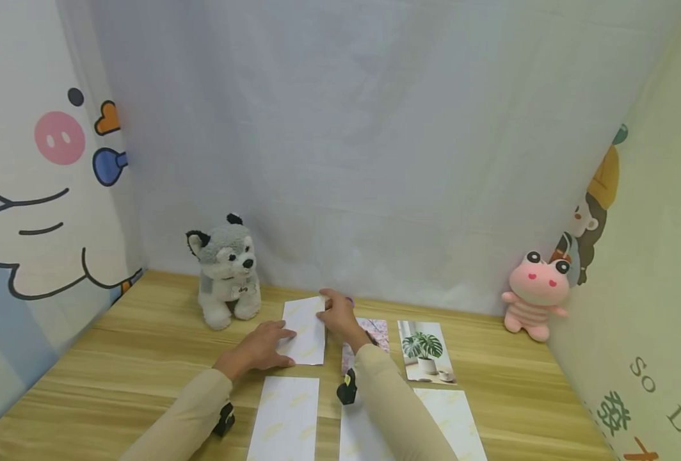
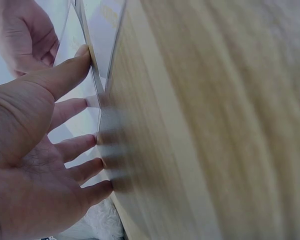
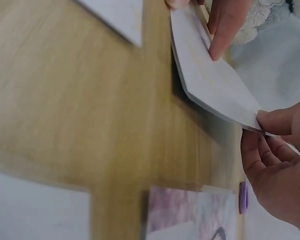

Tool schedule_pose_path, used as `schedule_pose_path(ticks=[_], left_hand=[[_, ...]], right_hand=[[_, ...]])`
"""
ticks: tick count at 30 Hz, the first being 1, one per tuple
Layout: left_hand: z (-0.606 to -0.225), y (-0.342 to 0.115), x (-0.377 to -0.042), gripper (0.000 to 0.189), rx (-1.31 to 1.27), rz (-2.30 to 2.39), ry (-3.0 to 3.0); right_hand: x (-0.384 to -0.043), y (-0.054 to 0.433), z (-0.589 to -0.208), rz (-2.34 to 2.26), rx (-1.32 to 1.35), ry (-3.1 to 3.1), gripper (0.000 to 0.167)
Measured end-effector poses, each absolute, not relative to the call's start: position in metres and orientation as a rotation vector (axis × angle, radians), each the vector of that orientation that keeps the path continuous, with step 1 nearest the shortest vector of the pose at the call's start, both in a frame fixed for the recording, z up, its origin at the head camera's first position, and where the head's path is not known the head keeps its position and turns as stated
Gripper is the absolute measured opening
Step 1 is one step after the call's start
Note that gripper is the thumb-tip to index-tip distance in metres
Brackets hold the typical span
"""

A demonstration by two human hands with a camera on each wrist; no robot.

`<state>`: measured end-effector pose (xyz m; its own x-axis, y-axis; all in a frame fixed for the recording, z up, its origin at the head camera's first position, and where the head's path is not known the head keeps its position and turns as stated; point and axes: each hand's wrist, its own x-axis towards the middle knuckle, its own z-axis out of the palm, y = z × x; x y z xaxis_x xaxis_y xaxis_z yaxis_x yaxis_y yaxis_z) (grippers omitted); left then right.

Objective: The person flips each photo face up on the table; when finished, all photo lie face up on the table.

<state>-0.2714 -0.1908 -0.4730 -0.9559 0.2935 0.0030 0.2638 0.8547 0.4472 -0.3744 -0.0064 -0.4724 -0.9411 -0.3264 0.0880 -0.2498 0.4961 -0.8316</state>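
Observation:
Between my two hands lies a white photo card (image 1: 303, 336), blank side up with faint yellowish marks. My right hand (image 1: 340, 318) pinches its far right corner, thumb on top and fingers underneath; in the right wrist view that edge of the card (image 3: 217, 90) bends up off the table. My left hand (image 1: 262, 346) is at the left side, its fingers fairly straight. One finger (image 3: 221, 42) rests on the card's face and the thumb (image 2: 72, 70) touches the near edge. Other left fingertips meet the table in the left wrist view.
A cherry-blossom picture (image 1: 377, 330) and a potted-plant picture (image 1: 427, 358) lie to the right. White cards (image 1: 285, 416) form a nearer row, one partly under my right sleeve. A plush husky (image 1: 228, 275) and a pink plush toy (image 1: 536, 298) stand behind. A purple object (image 3: 244, 197) sits near the curtain.

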Motion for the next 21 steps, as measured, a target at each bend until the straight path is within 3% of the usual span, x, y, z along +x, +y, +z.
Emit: schedule_pose_path(ticks=[12,21], left_hand=[[-0.472,-0.189,-0.273,0.059,0.416,0.73,2.938],[-0.472,-0.187,-0.27,0.06,0.392,0.775,2.951]], right_hand=[[-0.374,-0.002,-0.471,-1.613,-0.538,2.586,0.043],[-0.37,0.0,-0.464,-1.703,-0.516,2.503,0.041]])
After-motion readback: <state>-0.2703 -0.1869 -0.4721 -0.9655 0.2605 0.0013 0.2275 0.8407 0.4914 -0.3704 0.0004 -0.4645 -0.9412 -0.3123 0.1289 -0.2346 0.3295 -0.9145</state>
